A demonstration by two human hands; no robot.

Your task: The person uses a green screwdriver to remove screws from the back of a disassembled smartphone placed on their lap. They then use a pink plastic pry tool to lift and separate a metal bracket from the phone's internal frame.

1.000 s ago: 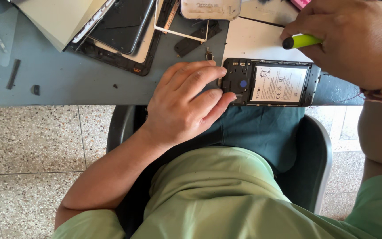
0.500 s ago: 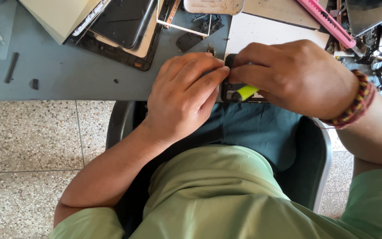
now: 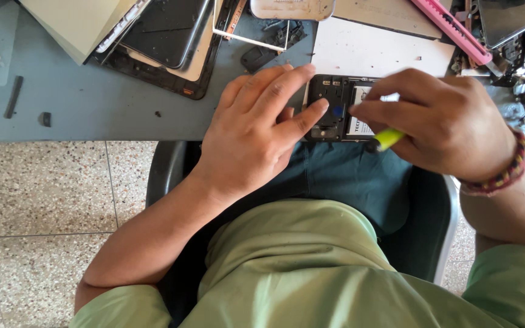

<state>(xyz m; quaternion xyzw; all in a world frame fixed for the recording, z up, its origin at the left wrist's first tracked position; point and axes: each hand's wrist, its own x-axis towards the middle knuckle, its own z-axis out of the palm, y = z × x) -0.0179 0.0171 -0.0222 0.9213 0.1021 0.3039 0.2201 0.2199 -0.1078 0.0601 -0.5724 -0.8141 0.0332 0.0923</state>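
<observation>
An opened phone with its back cover off lies at the near edge of the grey-blue table. My left hand rests on the phone's left end, index and middle fingers pressing on it. My right hand holds a yellow-green handled tool, its fingers pinched over the phone's middle where the white battery label shows. The tool's tip is hidden under my fingers.
Stacked phone frames and screens lie at the back left, a white sheet behind the phone, a pink cutter and small parts at the back right. A black chair holds me; a speckled floor lies below.
My right hand came down from the back right onto the phone with the tool, covered it, then shifted right, exposing the phone's left end. My left hand stayed on the phone.
</observation>
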